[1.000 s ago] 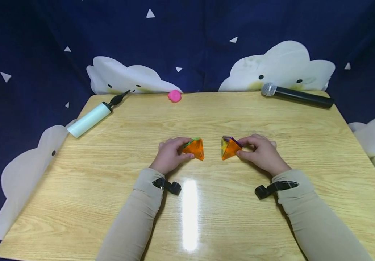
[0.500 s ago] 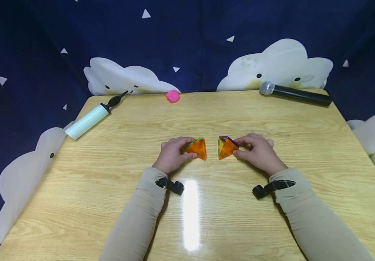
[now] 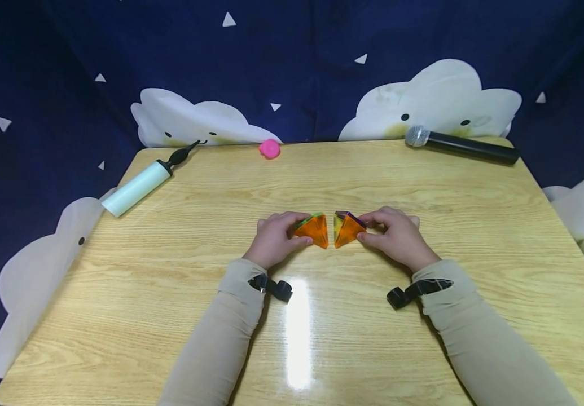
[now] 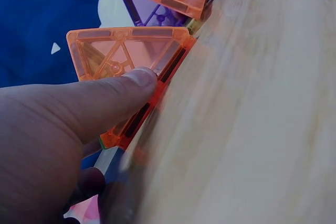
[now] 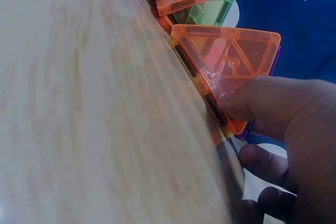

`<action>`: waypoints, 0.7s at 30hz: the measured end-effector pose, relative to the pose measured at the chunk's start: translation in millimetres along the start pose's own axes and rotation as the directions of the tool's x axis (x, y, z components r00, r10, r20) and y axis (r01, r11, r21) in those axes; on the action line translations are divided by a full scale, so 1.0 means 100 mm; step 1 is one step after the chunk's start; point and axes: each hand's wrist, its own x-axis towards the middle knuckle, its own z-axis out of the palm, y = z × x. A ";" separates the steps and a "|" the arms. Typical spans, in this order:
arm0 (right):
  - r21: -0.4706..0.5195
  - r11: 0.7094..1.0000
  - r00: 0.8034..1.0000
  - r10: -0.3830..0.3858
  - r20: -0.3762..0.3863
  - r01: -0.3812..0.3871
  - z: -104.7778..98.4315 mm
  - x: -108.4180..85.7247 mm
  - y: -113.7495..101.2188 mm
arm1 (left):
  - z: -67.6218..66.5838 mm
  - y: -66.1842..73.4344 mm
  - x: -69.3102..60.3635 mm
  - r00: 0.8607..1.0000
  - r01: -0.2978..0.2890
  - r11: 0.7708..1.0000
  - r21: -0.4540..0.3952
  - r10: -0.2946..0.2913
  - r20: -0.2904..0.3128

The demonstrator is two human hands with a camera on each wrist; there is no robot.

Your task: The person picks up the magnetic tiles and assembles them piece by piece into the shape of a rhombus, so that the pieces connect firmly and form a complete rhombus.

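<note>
Two small groups of translucent triangular magnetic tiles stand on the wooden table, a narrow gap between them. My left hand pinches the left group of orange and green magnetic tiles, thumb on the near orange face. From the other side, my right hand pinches the right group of orange, purple and yellow magnetic tiles. In the left wrist view, the left thumb presses an orange tile near the tabletop. The right wrist view has the right thumb on another orange tile, with a green tile beyond.
A pale blue hand pump with a black end lies at the table's back left. Near the back edge is a small pink round object. A black microphone lies at the back right. The wooden table meets a dark blue cloud-print curtain.
Both hands have drawn toward each other, the left moving right and the right moving left. The gap between the two groups of magnetic tiles has narrowed.
</note>
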 end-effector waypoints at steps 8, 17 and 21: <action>-0.011 1.000 1.000 0.000 0.012 0.000 0.01 0.01 -0.02 | 0.04 0.01 0.04 1.000 -0.012 1.000 0.007 0.012 -0.005; -0.013 1.000 1.000 0.013 0.019 -0.013 0.01 0.01 -0.02 | 0.04 0.01 0.04 1.000 -0.002 1.000 -0.018 0.002 0.005; -0.018 0.999 0.999 0.032 0.037 -0.031 0.01 0.00 -0.02 | -0.01 -0.01 0.04 0.999 0.030 0.997 -0.064 -0.029 0.028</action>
